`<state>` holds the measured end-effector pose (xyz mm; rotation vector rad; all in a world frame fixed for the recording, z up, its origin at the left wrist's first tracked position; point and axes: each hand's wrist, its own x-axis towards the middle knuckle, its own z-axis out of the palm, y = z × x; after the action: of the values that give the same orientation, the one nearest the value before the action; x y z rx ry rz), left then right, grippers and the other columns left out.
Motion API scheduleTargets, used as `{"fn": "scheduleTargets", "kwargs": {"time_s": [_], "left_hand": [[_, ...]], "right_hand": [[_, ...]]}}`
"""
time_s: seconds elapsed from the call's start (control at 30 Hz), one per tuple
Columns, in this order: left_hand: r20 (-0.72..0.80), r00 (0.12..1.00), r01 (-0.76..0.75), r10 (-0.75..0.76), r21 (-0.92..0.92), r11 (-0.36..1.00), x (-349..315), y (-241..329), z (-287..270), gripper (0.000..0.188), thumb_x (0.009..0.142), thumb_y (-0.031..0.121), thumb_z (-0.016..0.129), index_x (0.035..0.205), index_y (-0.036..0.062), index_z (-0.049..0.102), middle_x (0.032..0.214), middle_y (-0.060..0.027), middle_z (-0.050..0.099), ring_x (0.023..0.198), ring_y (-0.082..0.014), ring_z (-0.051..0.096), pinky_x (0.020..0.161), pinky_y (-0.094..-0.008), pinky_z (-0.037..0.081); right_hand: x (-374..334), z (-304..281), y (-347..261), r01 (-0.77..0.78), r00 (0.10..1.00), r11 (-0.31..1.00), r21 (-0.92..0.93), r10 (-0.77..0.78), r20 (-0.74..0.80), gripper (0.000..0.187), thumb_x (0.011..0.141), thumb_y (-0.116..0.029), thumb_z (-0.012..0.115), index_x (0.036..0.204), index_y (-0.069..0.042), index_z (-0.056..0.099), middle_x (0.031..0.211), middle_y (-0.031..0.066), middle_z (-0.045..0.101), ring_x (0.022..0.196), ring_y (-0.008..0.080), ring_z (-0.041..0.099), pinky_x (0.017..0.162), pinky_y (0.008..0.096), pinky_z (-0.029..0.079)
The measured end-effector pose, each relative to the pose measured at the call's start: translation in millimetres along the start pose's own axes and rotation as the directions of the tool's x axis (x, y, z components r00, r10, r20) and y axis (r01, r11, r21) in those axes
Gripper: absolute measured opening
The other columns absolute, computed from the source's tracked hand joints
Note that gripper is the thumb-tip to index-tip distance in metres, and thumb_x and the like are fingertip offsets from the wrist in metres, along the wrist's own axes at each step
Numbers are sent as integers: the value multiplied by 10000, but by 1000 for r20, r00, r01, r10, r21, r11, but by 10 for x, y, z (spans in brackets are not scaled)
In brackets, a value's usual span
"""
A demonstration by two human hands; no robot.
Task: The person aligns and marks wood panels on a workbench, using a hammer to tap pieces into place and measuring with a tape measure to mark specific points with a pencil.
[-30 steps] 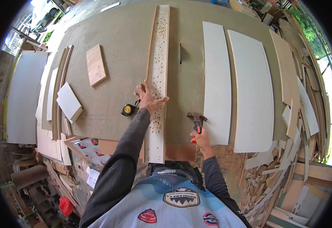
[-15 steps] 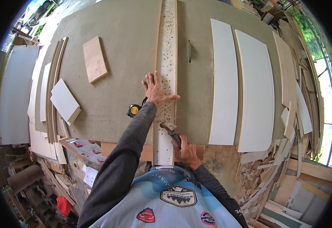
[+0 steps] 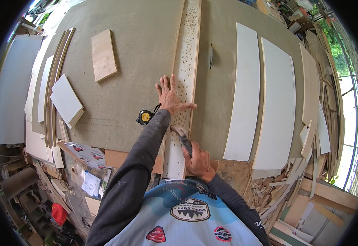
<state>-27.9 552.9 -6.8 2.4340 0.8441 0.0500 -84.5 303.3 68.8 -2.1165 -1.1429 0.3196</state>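
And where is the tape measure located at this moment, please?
In the head view, the tape measure lies on the brown worktop, just left of the dark left sleeve and below-left of the spread left hand.

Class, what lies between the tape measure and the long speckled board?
In the head view, the person's dark left sleeve lies between tape measure and board, with the measure's black strap.
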Motion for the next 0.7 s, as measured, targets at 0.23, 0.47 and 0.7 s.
{"fn": "scheduleTargets", "kwargs": {"time_s": [0.23,0.47,0.7], "left_hand": [[-24,1000,9,-8,11,1000,8,71,-21,1670,398,844,815,1599,5,12,1631,-317,79,1542,-421,-25,1238,-536,-40],[2,1000,11,-11,-15,1000,-8,52,16,1681,391,831,824,1602,28,-21,1639,-306,35,1542,-423,-42,1232,-555,-54],[13,1000,20,-20,-6,1000,50,8,46,1674,367,803,840,1614,75,-7,1649,-281,48,1548,-407,-23,1235,-562,-40]], "right_hand": [[-153,238,244,48,996,997,-68,-43,72,357,971,-273,632,1150,22,545,797,200,666,633,410,652,563,467,511],[82,110,324,-259,966,944,202,256,43,320,977,-302,627,1076,-4,564,802,253,670,676,451,651,587,508,490],[1852,17,955,-154,965,978,-137,120,-233,293,994,-300,600,1030,-12,555,758,219,662,656,425,650,564,497,486]]}}
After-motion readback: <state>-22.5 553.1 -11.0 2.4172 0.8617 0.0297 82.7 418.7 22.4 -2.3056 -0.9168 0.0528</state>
